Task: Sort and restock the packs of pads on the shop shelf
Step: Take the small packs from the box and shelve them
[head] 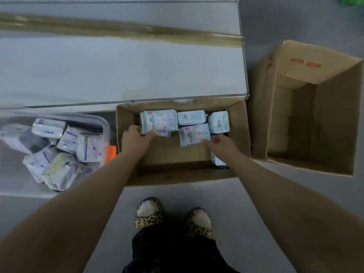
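Observation:
An open cardboard box on the floor holds several pale blue packs of pads along its far side. My left hand grips the leftmost stack of packs at its near left corner. My right hand reaches in with fingers extended and touches the near edge of a lower pack; whether it grips the pack is unclear. Two more packs lie behind. Beyond the box runs the grey shop shelf, bare.
A clear plastic tub at the left holds several white and purple packs. A taller open cardboard box stands at the right, with pale items deep inside. My feet in leopard-print slippers stand on the grey floor just behind the box.

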